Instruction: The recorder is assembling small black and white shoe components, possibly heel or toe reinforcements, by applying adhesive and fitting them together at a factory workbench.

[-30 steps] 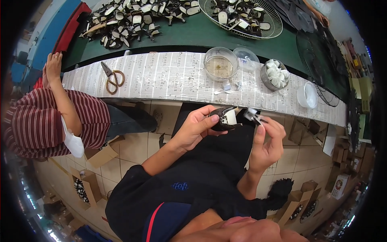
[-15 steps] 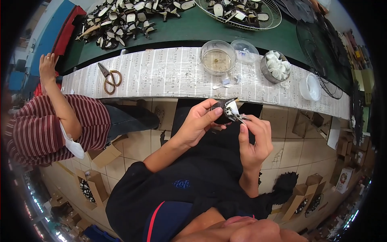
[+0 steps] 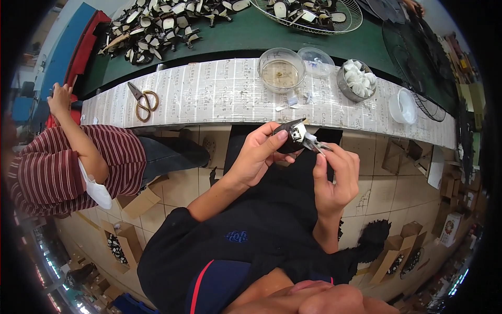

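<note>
My left hand (image 3: 257, 156) is closed round a small black piece with a white face (image 3: 285, 139), which looks like a shoe part. It is held up just in front of the table's near edge. In my right hand (image 3: 337, 180) is a slim metal tool that looks like tweezers (image 3: 319, 148), pinched between thumb and fingers. A small white wad (image 3: 310, 138) shows at the tool's tip, close beside the white face of the piece. Whether the wad touches the piece is too small to tell.
On the covered table strip (image 3: 209, 94) lie scissors (image 3: 142, 102), a clear tub of liquid (image 3: 282, 73), a tin of white wads (image 3: 357, 81) and a white cup (image 3: 403, 106). Behind are heaped shoe parts (image 3: 167, 26) and a wire basket (image 3: 342, 30). A co-worker (image 3: 78, 162) stands left.
My right hand and the tool have shifted slightly right, drawing back from the black piece. The white wad at the tip now shows more plainly. The co-worker's hand has moved a little.
</note>
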Action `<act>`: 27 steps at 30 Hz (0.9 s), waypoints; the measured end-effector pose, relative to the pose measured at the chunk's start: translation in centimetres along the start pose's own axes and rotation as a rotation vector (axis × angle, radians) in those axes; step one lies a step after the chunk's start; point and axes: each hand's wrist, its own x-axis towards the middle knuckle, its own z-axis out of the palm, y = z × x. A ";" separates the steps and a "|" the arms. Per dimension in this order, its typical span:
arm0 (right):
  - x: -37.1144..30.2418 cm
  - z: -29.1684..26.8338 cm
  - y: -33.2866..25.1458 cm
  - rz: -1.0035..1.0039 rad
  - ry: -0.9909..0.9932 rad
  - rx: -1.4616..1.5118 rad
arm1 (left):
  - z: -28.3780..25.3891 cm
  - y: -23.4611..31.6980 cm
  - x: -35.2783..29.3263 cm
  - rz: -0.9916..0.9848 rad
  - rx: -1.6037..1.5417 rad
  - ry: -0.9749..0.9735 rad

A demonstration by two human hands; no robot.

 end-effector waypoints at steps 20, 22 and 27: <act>0.0 0.0 0.0 -0.007 -0.034 -0.022 | 0.0 -0.2 -0.2 0.015 -0.033 0.024; -0.1 0.1 0.1 0.007 -0.031 -0.029 | 0.1 -0.1 -0.2 0.018 -0.031 0.027; 0.0 -0.1 0.7 0.018 0.017 -0.100 | 0.0 -0.1 -0.3 0.025 -0.020 0.030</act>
